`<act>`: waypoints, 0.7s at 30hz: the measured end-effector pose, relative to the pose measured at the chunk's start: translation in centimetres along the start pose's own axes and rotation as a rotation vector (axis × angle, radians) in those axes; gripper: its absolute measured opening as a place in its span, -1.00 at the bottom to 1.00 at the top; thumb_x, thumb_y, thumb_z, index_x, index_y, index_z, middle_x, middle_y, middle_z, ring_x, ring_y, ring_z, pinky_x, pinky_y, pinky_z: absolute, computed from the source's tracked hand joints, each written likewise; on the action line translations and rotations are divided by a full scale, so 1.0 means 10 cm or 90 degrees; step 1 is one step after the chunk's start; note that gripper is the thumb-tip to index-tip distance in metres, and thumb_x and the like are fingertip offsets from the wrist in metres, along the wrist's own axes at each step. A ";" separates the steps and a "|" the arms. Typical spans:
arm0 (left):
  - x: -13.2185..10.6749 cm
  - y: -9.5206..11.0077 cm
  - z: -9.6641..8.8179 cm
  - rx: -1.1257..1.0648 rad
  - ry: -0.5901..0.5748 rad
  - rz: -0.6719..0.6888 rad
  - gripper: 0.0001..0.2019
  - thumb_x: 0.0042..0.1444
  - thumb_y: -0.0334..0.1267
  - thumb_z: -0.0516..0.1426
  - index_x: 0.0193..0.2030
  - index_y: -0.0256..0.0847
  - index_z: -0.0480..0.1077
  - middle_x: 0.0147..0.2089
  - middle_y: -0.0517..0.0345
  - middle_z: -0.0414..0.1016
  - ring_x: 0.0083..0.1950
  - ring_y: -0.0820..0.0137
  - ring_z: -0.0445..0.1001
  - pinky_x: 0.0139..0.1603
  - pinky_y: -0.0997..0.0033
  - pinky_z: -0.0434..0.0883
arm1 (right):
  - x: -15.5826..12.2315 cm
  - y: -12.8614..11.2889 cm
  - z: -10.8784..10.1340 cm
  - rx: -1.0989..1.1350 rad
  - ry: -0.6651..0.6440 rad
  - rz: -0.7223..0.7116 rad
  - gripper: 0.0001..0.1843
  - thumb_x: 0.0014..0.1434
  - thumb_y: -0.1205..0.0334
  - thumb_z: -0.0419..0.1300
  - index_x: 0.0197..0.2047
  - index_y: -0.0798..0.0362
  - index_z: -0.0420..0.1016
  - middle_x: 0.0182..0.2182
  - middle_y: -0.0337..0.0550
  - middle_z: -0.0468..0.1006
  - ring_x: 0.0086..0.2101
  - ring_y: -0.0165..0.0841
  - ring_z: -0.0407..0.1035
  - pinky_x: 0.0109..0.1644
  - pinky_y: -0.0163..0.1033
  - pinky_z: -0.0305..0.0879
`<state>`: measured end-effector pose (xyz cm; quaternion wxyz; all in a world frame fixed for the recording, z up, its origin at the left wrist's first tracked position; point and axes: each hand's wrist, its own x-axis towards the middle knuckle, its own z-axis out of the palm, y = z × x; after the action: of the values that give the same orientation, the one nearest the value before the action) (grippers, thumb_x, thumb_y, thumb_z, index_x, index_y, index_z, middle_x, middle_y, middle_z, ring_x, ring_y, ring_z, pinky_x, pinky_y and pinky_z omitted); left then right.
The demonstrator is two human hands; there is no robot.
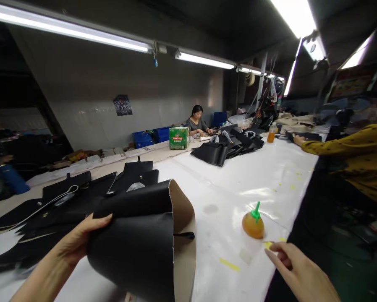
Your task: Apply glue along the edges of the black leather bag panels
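From my distant station, my left hand [79,240] grips a black piece [134,251] with a tan inside, curled at 7 o'clock over the white surface [215,237]. At 4, my right hand [298,268] holds thumb and forefinger close together near an amber bottle [252,226]; I cannot tell whether these fingers pinch anything.

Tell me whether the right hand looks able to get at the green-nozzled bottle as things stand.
Likely yes: the bottle stands just beyond the right hand, nothing bulky shows between them, and the black sheet is off to the left.
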<state>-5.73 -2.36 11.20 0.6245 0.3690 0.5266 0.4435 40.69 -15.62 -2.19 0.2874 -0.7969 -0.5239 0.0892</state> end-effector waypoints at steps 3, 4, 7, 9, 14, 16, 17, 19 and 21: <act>0.00 -0.07 0.15 0.028 -0.015 -0.026 -0.66 -0.22 -0.39 0.37 -0.22 -0.28 0.49 -0.35 -0.01 0.63 -0.37 0.20 0.58 -0.32 0.29 0.52 | 0.24 0.34 0.20 -0.010 0.073 -0.048 -0.31 0.02 -0.14 0.11 0.12 0.13 0.28 0.06 0.13 0.41 0.07 0.00 0.30 0.11 0.02 0.27; 0.00 -0.09 0.21 0.034 -0.022 -0.035 -0.67 -0.21 -0.38 0.37 -0.23 -0.28 0.49 -0.35 -0.01 0.63 -0.35 0.20 0.58 -0.32 0.30 0.51 | 0.32 0.38 0.27 0.004 0.063 -0.064 -0.22 0.00 -0.13 0.13 0.20 0.14 0.18 0.13 0.14 0.34 0.13 0.00 0.23 0.17 0.03 0.20; -0.02 -0.13 0.35 0.055 -0.044 -0.052 -0.71 -0.21 -0.32 0.38 -0.28 -0.29 0.51 -0.34 -0.04 0.63 -0.29 0.15 0.59 -0.27 0.32 0.50 | 0.55 0.39 0.43 0.059 0.002 -0.065 -0.12 -0.01 -0.09 0.17 0.28 0.07 -0.04 0.21 0.12 0.24 0.19 -0.03 0.17 0.21 0.02 0.15; -0.04 -0.08 0.42 0.063 -0.036 -0.056 -0.73 -0.20 -0.29 0.37 -0.31 -0.27 0.51 -0.35 0.00 0.63 -0.29 0.16 0.59 -0.26 0.34 0.50 | 0.69 0.40 0.48 0.096 -0.021 -0.048 -0.17 0.02 -0.07 0.15 0.27 0.03 -0.08 0.20 0.12 0.26 0.17 -0.04 0.20 0.20 0.02 0.14; -0.08 0.30 0.51 0.092 0.059 -0.056 -0.74 -0.20 -0.28 0.37 -0.34 -0.23 0.47 -0.45 0.13 0.59 -0.46 0.31 0.54 -0.48 0.42 0.48 | 0.85 0.40 0.46 0.188 -0.070 -0.025 -0.37 0.08 -0.10 0.14 0.14 -0.05 0.04 0.07 0.03 0.41 0.04 -0.07 0.35 0.11 0.00 0.22; -0.04 0.42 0.56 0.132 0.058 -0.038 -0.69 -0.20 -0.28 0.37 -0.28 -0.25 0.45 -0.41 0.10 0.61 -0.45 0.31 0.54 -0.47 0.42 0.48 | 0.83 0.35 0.43 0.230 -0.072 -0.035 -0.41 0.06 -0.11 0.17 0.07 -0.06 0.13 0.03 -0.02 0.43 0.04 -0.08 0.34 0.10 -0.02 0.22; 0.00 0.44 0.58 0.149 0.040 -0.032 -0.67 -0.18 -0.28 0.37 -0.24 -0.26 0.45 -0.37 0.07 0.62 -0.42 0.30 0.55 -0.44 0.41 0.49 | 0.81 0.32 0.41 0.261 -0.064 -0.035 -0.43 0.05 -0.13 0.18 0.05 -0.06 0.17 0.03 -0.03 0.42 0.04 -0.08 0.33 0.11 -0.03 0.22; 0.08 0.41 0.64 0.164 -0.009 -0.033 -0.66 -0.15 -0.28 0.36 -0.19 -0.27 0.44 -0.33 0.03 0.62 -0.38 0.29 0.56 -0.38 0.38 0.51 | 0.74 0.26 0.36 0.334 -0.043 -0.023 -0.43 0.04 -0.15 0.18 0.04 -0.06 0.21 0.08 -0.04 0.37 0.06 -0.08 0.30 0.12 -0.05 0.21; 0.17 0.32 0.70 0.144 -0.018 -0.005 -0.66 -0.15 -0.29 0.36 -0.20 -0.32 0.44 -0.32 -0.03 0.62 -0.39 0.26 0.57 -0.38 0.33 0.52 | 0.68 0.21 0.30 0.393 -0.054 -0.016 -0.44 0.04 -0.14 0.18 0.05 -0.08 0.24 0.11 -0.08 0.34 0.08 -0.10 0.28 0.14 -0.09 0.20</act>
<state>0.76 0.37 14.80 0.5880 0.4414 0.5655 0.3736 43.97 -9.09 -4.68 0.4949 -0.6607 -0.4936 0.2737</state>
